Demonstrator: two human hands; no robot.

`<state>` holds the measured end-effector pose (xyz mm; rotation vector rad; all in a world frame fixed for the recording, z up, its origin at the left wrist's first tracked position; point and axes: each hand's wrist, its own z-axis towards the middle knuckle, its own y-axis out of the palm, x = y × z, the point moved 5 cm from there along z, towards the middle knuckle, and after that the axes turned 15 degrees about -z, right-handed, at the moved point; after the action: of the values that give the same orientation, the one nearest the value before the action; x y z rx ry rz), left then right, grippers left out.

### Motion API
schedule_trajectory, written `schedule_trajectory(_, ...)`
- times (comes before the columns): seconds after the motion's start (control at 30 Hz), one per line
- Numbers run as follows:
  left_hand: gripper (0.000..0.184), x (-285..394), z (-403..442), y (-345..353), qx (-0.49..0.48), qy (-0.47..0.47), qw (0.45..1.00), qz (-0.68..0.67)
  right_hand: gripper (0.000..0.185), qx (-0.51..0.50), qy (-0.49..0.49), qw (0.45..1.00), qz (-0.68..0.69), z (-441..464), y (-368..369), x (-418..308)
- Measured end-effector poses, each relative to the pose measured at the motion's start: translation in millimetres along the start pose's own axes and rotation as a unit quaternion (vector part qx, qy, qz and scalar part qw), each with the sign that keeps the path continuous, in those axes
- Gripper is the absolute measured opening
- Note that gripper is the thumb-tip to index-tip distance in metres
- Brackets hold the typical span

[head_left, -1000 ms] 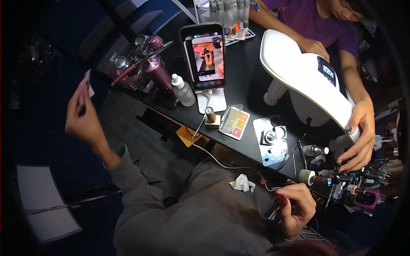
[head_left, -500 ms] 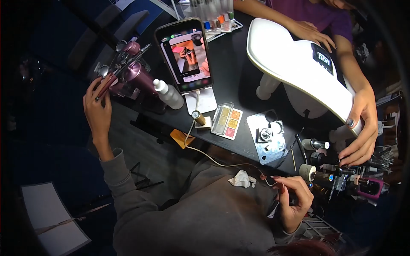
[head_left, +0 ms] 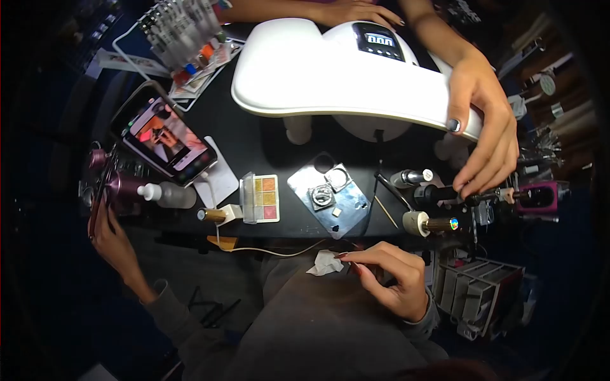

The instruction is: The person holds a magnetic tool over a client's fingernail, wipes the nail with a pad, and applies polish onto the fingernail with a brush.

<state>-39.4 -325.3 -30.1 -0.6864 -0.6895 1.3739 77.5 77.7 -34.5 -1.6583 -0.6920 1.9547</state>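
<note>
At the far left, my left hand (head_left: 117, 244) has its fingers around a slim dark red tool (head_left: 97, 206), beside a shiny pink-purple stand (head_left: 124, 190). That area is dim, and the tool's tip is hard to make out. My right hand (head_left: 397, 279) hovers over my lap with bent fingers; thumb and index tips are a little apart and I see nothing between them. By those fingertips lies a crumpled white tissue (head_left: 326, 262). Above them on the black table, a metal palette (head_left: 337, 213) carries small open pots.
A white nail lamp (head_left: 318, 79) spans the back, another person's hand (head_left: 486, 117) on its right end. Several polish bottles (head_left: 416, 223) lie at right. A phone (head_left: 166, 136), dropper bottle (head_left: 168, 195), glitter palette (head_left: 265, 198) and cable (head_left: 273, 253) are at left.
The view has turned and shifted, moving the table across it. My left hand still holds the dark red tool. My right hand appears nearer the tissue.
</note>
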Motion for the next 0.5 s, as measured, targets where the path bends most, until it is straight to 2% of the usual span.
schedule_trajectory(0.1, 0.023, -10.8, 0.4, 1.8, 0.019, -0.005, 0.999, -0.040, 0.022, -0.008, 0.031, 0.999, 0.023, -2.7, -0.7, 2.3)
schedule_trajectory(0.17, 0.023, -24.7, -2.0, 1.2, 0.035, -0.040, 0.997, -0.062, 0.022, -0.006, 0.024, 0.999, 0.025, -2.8, -2.0, 2.8)
schedule_trajectory(0.2, 0.023, -43.8, -8.3, 0.6, 0.087, -0.028, 0.995, -0.036, 0.022, -0.008, 0.014, 0.999, 0.027, -2.7, -2.5, 2.6)
schedule_trajectory(0.23, 0.024, -55.6, -14.0, -3.8, 0.130, -0.120, 0.982, -0.061, 0.022, -0.006, 0.016, 1.000, 0.026, -2.8, -2.2, 4.8)
schedule_trajectory(0.3, 0.026, -67.4, -27.8, -21.7, 0.180, -0.065, 0.980, -0.051, 0.021, 0.003, -0.013, 1.000, 0.009, -2.8, -2.8, 6.0)
schedule_trajectory(0.37, 0.027, -58.5, -42.1, -55.4, 0.097, -0.180, 0.977, -0.064, 0.022, 0.012, -0.029, 0.999, -0.014, -0.5, -10.5, 2.0)
schedule_trajectory(0.43, 0.029, -73.2, -73.8, -74.0, -0.169, -0.259, 0.939, -0.148, 0.022, 0.022, -0.044, 0.998, -0.039, -0.7, -26.3, -9.4)
schedule_trajectory(0.5, 0.028, -11.5, -86.5, -88.2, -0.327, -0.242, 0.889, -0.212, 0.026, 0.049, -0.060, 0.988, -0.134, -6.2, -59.6, -27.9)
